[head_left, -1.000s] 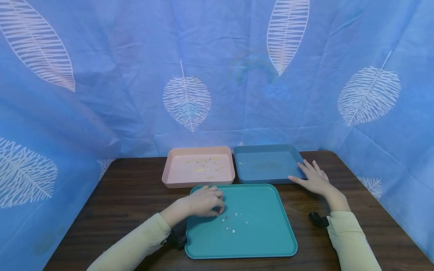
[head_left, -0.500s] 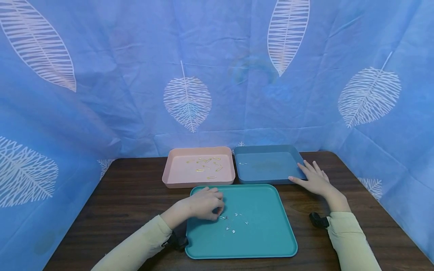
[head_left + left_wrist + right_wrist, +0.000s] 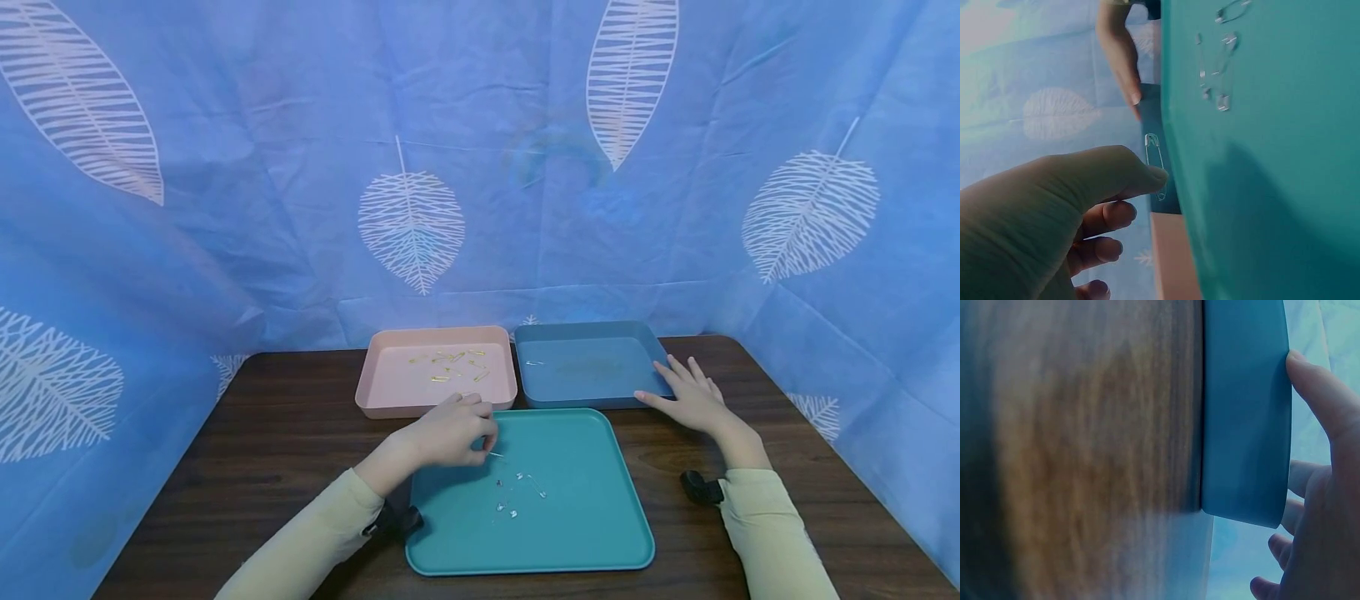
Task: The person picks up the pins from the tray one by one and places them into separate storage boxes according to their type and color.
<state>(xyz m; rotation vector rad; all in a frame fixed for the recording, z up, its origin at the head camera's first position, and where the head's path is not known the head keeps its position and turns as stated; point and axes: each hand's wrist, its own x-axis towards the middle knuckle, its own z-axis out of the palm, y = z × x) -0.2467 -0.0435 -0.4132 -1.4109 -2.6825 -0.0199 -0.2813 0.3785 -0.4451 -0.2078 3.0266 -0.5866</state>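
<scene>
Between thumb and finger, my left hand (image 3: 453, 433) pinches a silver safety pin (image 3: 1152, 140), held above the upper left part of the green tray (image 3: 585, 537). The left wrist view shows the pin's head sticking out past the thumb. Several more silver safety pins (image 3: 542, 494) lie scattered on the green tray. With fingers spread, my right hand (image 3: 693, 404) rests at the front right corner of the blue tray (image 3: 600, 367); its thumb touches the rim in the right wrist view. One silver pin (image 3: 534, 362) lies at the blue tray's left side.
Left of the blue tray stands a pink tray (image 3: 386, 379) holding several gold safety pins (image 3: 440, 378). All three trays sit on a dark wooden table (image 3: 285, 433). A blue cloth (image 3: 300, 208) with white leaf prints hangs behind and at the sides.
My left hand has picked up a silver safety pin from the green tray and moved upward toward the tray's far edge. My right hand has stayed at the blue tray.
</scene>
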